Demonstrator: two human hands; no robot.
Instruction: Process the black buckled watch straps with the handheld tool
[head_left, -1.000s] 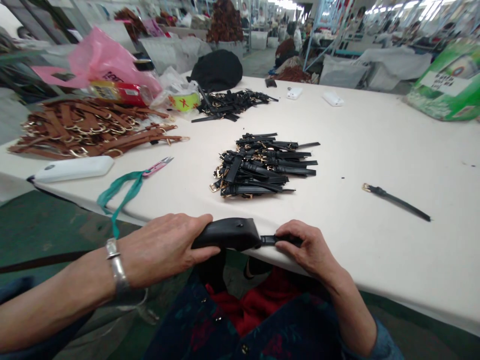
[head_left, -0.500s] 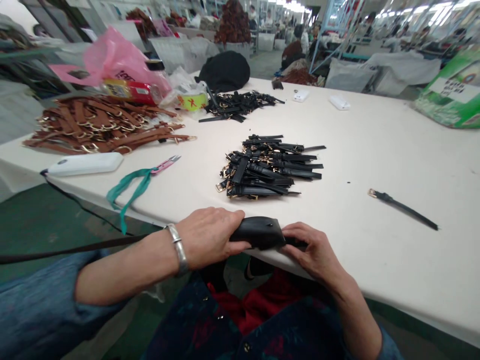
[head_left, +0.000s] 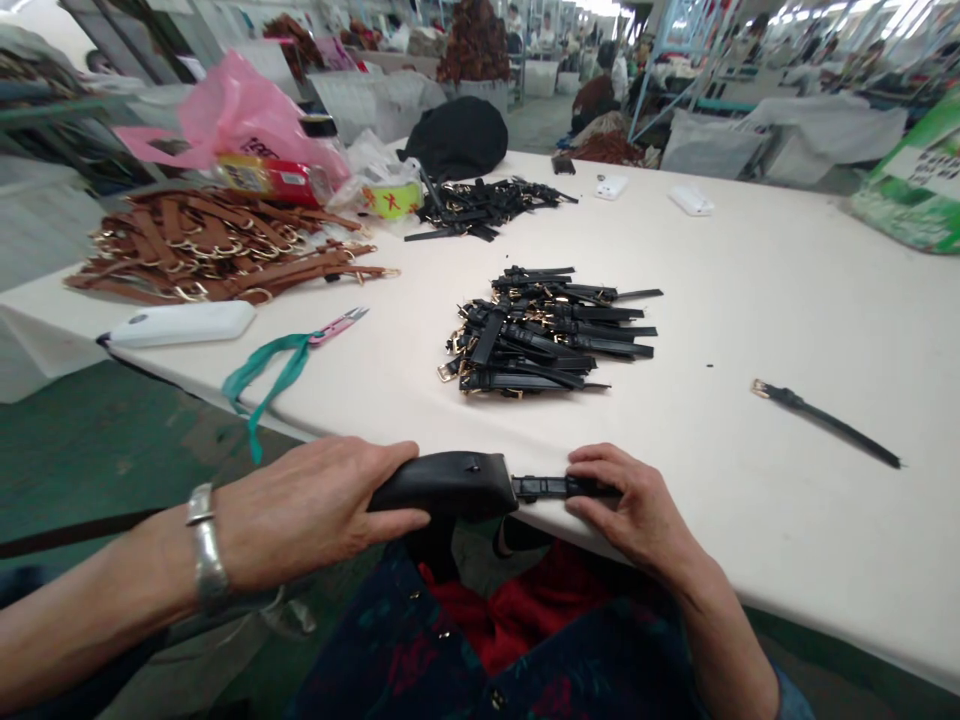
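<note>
My left hand (head_left: pixel 322 505) is wrapped round a smooth black handheld tool (head_left: pixel 450 483), shaped like a hair clipper with a small knob on top. The tool's blunt end points right, at a short black buckle strap (head_left: pixel 544 487). My right hand (head_left: pixel 626 500) pinches the strap's right part between thumb and fingers at the table's front edge. The strap's left end meets or sits just beside the tool; I cannot tell if they touch. Beyond my hands lies a pile of black straps (head_left: pixel 555 335) with gold buckles. One single black strap (head_left: pixel 825 420) lies apart at the right.
Thread snips (head_left: pixel 337 327) with a teal ribbon and a white device (head_left: pixel 184 323) lie at the left. Brown straps (head_left: pixel 217 240), a pink bag (head_left: pixel 232 115), more black straps (head_left: pixel 487 210) and a black cap (head_left: pixel 457 138) sit behind. A green bag (head_left: pixel 915 190) stands far right.
My left hand has drawn the black tool left, away from my right hand. More of the black strap now shows between them. My right hand stays nearly in place.
</note>
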